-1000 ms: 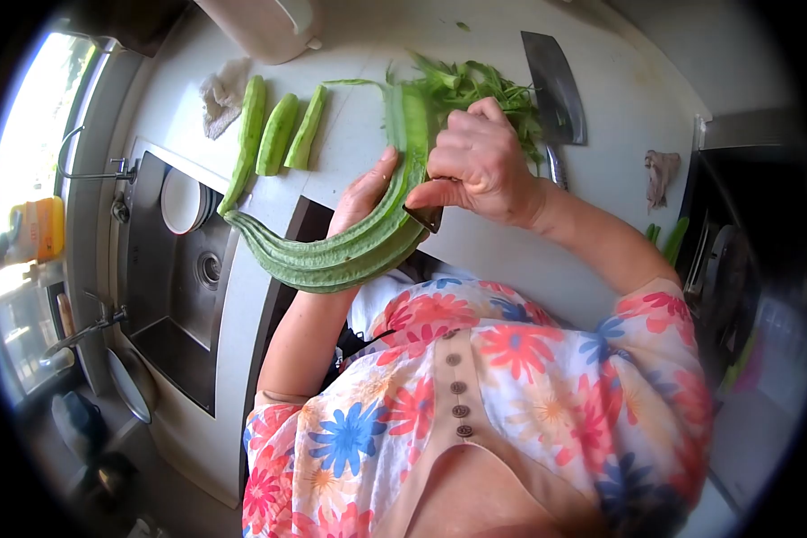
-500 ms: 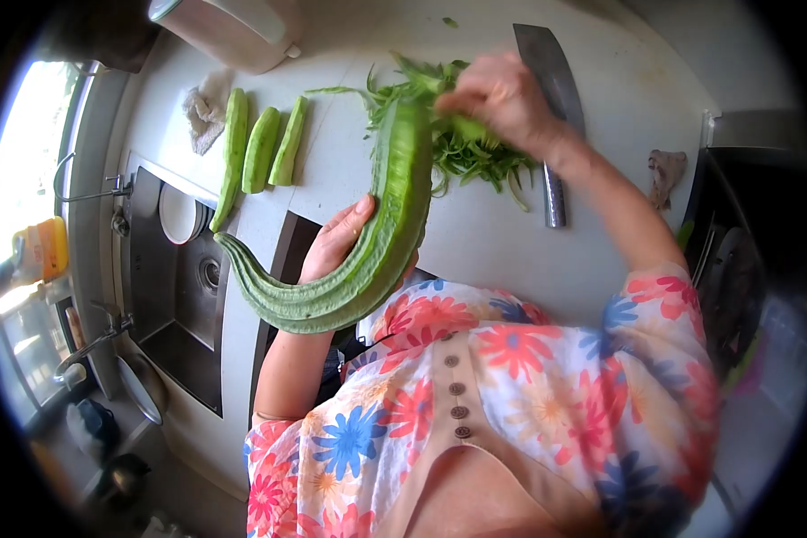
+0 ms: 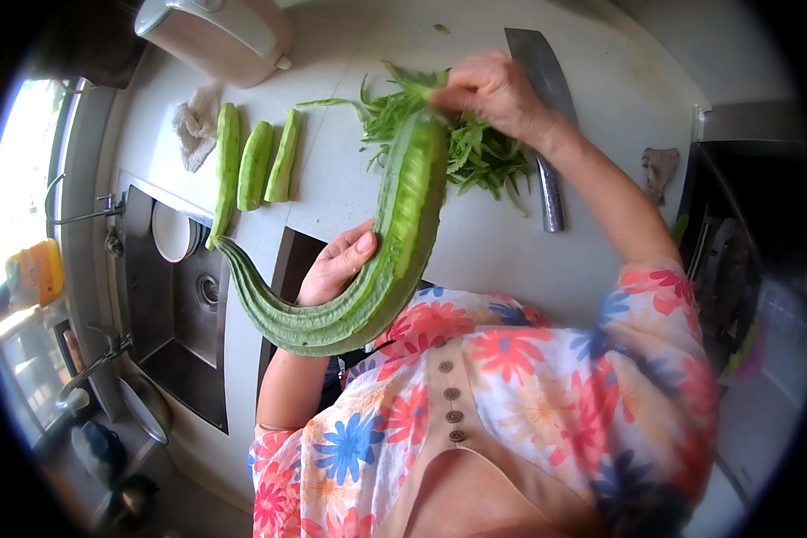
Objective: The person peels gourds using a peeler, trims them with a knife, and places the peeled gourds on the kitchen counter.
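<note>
My left hand [image 3: 339, 265] is closed around a long, curved ridge gourd [image 3: 403, 220]. Its thin tail bends down and to the left. Along the upper part, a bright green peeled band runs beside darker ridged skin. Up at the gourd's thick end, my right hand [image 3: 493, 97] is closed in a pinch; what its fingertips hold, if anything, is hidden. Beneath and behind that hand lies a heap of green peel strips [image 3: 480, 161] on the counter. Several peeled green gourd pieces [image 3: 255, 166], long and slim, lie side by side to the left.
A cleaver [image 3: 544, 76] lies right of the peelings, its handle toward me. A white cloth [image 3: 195, 125] and a pale kettle [image 3: 220, 40] are at the upper left. The steel sink [image 3: 184, 359] holds bowls [image 3: 172, 231]. A crumpled rag [image 3: 660, 170] sits at the right.
My right hand has come slightly left to the gourd's thick end, and the blurred green strip near it no longer shows. The view has shifted a little.
</note>
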A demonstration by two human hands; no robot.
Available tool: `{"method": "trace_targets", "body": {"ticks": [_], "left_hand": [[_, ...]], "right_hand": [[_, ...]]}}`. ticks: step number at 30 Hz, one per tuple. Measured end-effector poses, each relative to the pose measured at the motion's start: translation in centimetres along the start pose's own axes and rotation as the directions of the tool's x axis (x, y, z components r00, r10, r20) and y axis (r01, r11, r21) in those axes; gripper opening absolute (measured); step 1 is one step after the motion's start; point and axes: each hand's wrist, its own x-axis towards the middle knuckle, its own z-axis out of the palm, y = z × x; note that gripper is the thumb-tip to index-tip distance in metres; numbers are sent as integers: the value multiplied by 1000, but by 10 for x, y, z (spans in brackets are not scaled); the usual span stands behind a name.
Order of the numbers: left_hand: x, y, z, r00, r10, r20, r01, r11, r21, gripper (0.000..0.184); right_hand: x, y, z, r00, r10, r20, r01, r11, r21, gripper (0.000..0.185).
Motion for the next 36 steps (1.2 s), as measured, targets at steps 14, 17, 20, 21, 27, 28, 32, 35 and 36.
{"method": "trace_targets", "body": {"ticks": [14,17,20,21,27,28,32,35,36], "left_hand": [[-4,9,6,998,-61,-33,64,993,94,51],[-3,9,7,995,-96,-7,97,989,116,51],[-3,6,9,995,-84,-60,93,980,175,50],[-3,7,8,995,-86,-43,93,977,190,50],[-7,6,10,997,-78,23,71,973,220,54],[-7,6,9,996,-80,33,71,975,212,54],[-8,2,6,995,-83,52,71,979,193,55],[-6,-2,1,997,-73,40,63,975,211,56],[-5,-2,0,997,-68,33,59,974,218,56]], "right_hand": [[-3,-22,-3,966,50,253,-34,997,-64,48],[-5,-39,2,958,-140,250,205,943,-261,48],[-7,6,-3,979,-20,203,80,953,-292,51],[-7,6,-4,981,-8,192,61,960,-273,52],[-11,11,-2,965,76,252,-78,997,-3,45],[-11,12,-3,966,68,250,-73,997,11,44],[-12,13,-6,965,62,255,-64,998,-1,42],[-16,20,-6,972,30,232,-12,997,-79,42],[-15,24,-6,975,10,221,14,994,-106,42]]}}
